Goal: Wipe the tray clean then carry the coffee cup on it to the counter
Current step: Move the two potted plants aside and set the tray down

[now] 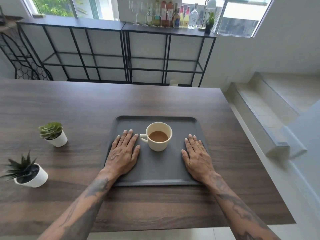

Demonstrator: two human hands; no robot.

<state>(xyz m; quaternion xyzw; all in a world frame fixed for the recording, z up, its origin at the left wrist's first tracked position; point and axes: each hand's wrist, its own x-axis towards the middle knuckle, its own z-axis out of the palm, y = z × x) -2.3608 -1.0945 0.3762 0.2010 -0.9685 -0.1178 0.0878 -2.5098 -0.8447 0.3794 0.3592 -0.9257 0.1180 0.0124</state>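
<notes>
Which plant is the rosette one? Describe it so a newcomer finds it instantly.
Start at the dark wooden table and look left of the grey tray. Two small plants in white pots stand there. The rosette succulent is the farther one, with rounded pale-green leaves, while the nearer spiky plant has dark pointed leaves.

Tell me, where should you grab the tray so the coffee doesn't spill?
Probably by the tray's raised rims on its two short sides, left hand from the left, right hand from the right. The cup sits near the middle, so gripping both sides should keep it level.
</notes>
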